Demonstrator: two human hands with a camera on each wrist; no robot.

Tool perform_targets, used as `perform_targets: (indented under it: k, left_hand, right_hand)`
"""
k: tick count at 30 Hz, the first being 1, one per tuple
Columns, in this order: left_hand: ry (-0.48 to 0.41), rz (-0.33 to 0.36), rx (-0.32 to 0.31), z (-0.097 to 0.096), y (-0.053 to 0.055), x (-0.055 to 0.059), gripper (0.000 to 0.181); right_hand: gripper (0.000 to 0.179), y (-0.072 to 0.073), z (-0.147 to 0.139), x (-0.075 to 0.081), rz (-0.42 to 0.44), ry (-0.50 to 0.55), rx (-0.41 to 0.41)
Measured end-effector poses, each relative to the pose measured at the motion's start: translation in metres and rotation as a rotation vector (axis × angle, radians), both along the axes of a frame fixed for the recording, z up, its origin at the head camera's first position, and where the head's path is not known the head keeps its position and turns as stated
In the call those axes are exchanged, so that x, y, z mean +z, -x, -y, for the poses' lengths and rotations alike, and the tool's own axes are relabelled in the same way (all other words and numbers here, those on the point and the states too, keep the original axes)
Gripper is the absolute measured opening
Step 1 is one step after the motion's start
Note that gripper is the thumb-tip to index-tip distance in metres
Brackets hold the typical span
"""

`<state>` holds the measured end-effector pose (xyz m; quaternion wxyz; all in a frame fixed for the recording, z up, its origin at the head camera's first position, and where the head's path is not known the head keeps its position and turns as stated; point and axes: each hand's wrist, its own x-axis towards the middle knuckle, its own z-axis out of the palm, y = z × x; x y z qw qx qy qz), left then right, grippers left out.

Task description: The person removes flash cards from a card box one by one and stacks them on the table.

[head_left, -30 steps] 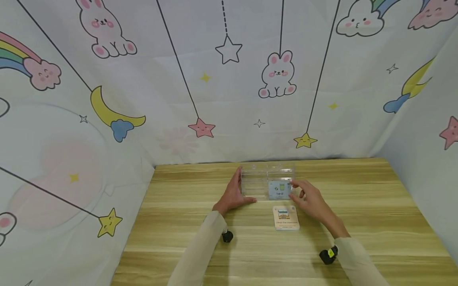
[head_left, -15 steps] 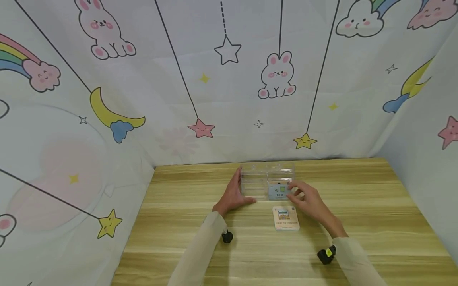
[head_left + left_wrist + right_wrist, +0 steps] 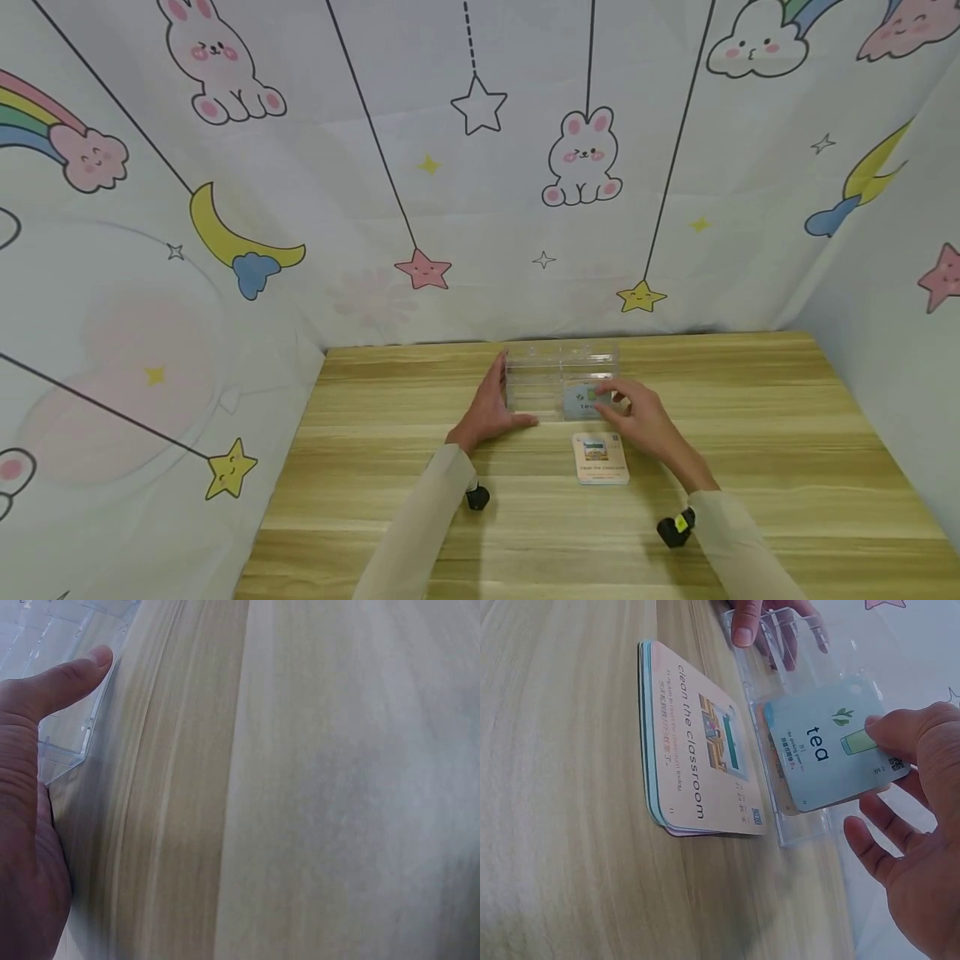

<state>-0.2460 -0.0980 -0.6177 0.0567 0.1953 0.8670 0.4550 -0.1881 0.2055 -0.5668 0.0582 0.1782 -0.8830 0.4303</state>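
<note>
A clear plastic box [image 3: 533, 385] with several compartments stands near the table's back edge. My left hand [image 3: 489, 414] holds its left end, thumb along the front and fingers round the side; in the left wrist view, the thumb lies against the clear wall. A light-blue "tea" card [image 3: 821, 769] leans in the box's front right compartment, with the edge of another card showing behind it. My right hand [image 3: 643, 415] pinches the tea card by its right side, thumb on the printed face. The other fingers are loosely bent beyond the card's edge.
A stack of rounded cards [image 3: 705, 742], topped by a peach "clean the classroom" card, lies on the wooden table [image 3: 375, 467] just in front of the box. A white cloth printed with rabbits and stars [image 3: 480, 208] hangs behind the table and along its sides.
My right hand has shifted slightly left, so its fingers now cover more of the tea card. The left hand and the box keep their places.
</note>
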Motion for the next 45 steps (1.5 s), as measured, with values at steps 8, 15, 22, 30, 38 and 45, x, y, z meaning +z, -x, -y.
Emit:
perform_targets:
  k: [8,15,22,30,38,45]
  left_hand:
    - [0.004,0.011,0.000,0.001,0.000,-0.001,0.140]
    - [-0.005,0.008,-0.001,0.001,0.000,-0.001,0.140]
    - [-0.001,0.002,0.000,0.000,0.000,0.002,0.139]
    - [0.008,-0.002,0.003,0.000,0.000,0.001,0.138]
    - [0.007,0.000,0.004,0.000,0.000,0.001,0.138]
    - [0.000,-0.001,0.004,0.000,-0.001,0.001,0.139]
  right_hand:
    - [0.025,0.001,0.002,0.008,-0.041,-0.014,-0.022]
    - [0.029,0.000,0.000,0.014,-0.053,0.005,-0.015]
    - [0.033,0.000,-0.003,0.012,-0.049,0.020,-0.009]
    - [0.040,-0.006,-0.006,0.012,-0.039,0.066,0.010]
    - [0.046,-0.011,-0.011,0.010,-0.032,0.090,0.015]
    - [0.048,-0.021,-0.013,0.006,0.010,0.119,0.044]
